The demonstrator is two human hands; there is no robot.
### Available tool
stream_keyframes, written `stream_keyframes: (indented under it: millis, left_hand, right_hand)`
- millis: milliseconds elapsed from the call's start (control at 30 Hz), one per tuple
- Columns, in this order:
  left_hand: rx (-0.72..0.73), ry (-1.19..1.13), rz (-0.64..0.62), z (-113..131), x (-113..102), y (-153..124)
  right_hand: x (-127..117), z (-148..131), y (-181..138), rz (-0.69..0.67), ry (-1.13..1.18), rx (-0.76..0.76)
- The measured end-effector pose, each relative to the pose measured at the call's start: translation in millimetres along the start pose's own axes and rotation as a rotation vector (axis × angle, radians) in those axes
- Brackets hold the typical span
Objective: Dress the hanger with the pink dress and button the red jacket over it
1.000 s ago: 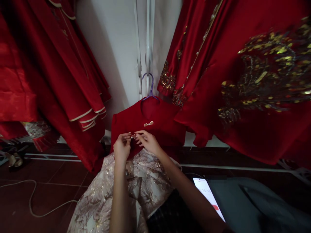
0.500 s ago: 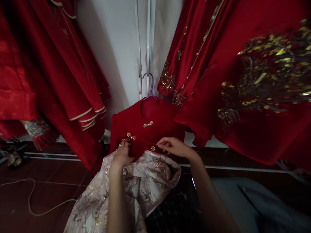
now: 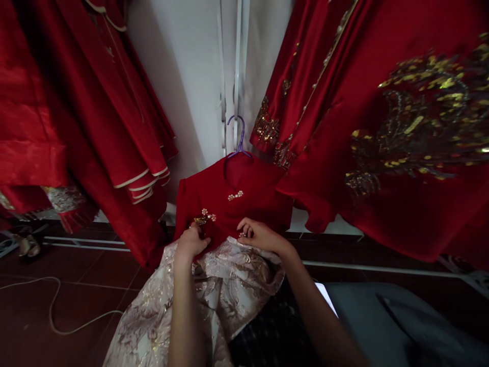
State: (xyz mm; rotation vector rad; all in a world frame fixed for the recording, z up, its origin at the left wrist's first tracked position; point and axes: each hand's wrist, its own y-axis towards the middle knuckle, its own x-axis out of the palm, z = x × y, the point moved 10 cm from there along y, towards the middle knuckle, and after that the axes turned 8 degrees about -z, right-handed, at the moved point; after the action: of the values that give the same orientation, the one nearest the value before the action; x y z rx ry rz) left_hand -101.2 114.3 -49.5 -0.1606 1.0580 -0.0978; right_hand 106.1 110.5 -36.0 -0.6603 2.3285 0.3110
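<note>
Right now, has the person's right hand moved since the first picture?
Yes, the right hand has moved right and slightly down, compared with the purple hanger.

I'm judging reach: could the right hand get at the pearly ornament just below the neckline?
Probably yes: only red fabric shows between the right hand and the pearly ornament.

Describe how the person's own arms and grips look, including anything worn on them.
The left grip and right grip are bare hands, no gloves. The left forearm and right forearm are slim, with no sleeve, watch, bracelet or marking visible. Rings are too small to rule out.
</note>
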Motion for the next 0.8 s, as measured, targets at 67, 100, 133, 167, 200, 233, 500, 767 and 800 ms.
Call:
stream_keyframes:
  millis: [67,100,133,167,200,233,500,767,800]
  left_hand:
    - [0.078,0.014,0.173,12.0,-21.5,-8.5]
    - [0.139,0.006,0.263,19.8,-32.2,-14.4]
    - [0.204,-0.011,0.34,26.9,-40.8,-20.2]
    - [0.26,-0.037,0.384,32.2,-45.6,-24.4]
    - [0.301,-0.073,0.385,35.1,-45.6,-25.3]
    - [0.329,-0.119,0.339,36.2,-40.7,-22.8]
    - [0.442,-0.485,-0.125,36.4,11.2,-2.4]
    - [0.473,-0.424,-0.112,41.0,6.8,-3.9]
    - [0.479,-0.41,-0.109,41.3,6.7,-4.1]
  right_hand:
    - [3.6,-2.8,0.8,-0.011,-0.041,-0.003]
    - [5.6,-4.3,1.3,-0.02,-0.061,-0.008]
    - [7.6,-5.2,2.1,-0.028,-0.076,-0.011]
    - [9.6,-5.1,3.2,-0.037,-0.084,-0.008]
    - [10.9,-3.9,4.5,-0.04,-0.082,0.003]
    - [11.4,-1.7,5.7,-0.038,-0.072,0.021]
    - [-7.3,-8.8,-10.5,0.057,0.292,0.209]
    - [16.8,-38.1,10.7,0.158,0.72,0.007]
    - [24.4,-30.3,18.2,0.201,0.772,-0.005]
